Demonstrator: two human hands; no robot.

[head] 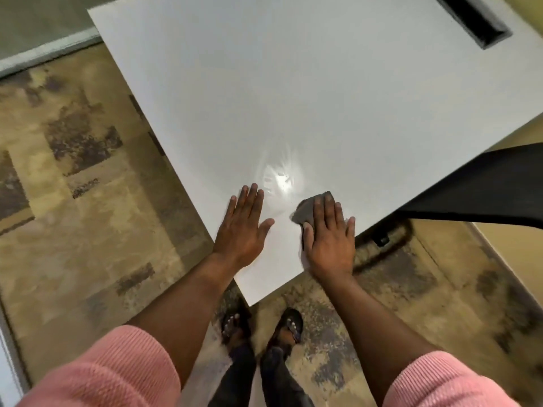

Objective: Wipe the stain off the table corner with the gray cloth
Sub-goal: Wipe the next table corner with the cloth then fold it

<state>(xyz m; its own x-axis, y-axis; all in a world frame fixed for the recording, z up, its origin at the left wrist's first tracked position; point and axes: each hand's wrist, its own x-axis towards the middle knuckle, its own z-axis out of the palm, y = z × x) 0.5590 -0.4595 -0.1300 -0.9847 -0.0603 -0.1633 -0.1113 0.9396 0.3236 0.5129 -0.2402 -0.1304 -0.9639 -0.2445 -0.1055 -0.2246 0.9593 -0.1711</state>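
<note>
A white table (293, 98) fills the upper middle, its near corner pointing at my feet. My right hand (330, 239) lies flat on the gray cloth (305, 211) close to the table's right edge; most of the cloth is hidden under my fingers. My left hand (245, 230) rests flat on the bare tabletop near the left edge, fingers spread, holding nothing. Between and just beyond my hands a glossy smeared patch (280, 179) reflects a light. No distinct stain can be made out.
A black chair part (482, 186) juts in from the right beside the table edge. A dark rectangular slot (473, 16) is cut in the table's far right. Mottled brown floor (73, 201) surrounds the table; my sandalled feet (261, 327) stand below the corner.
</note>
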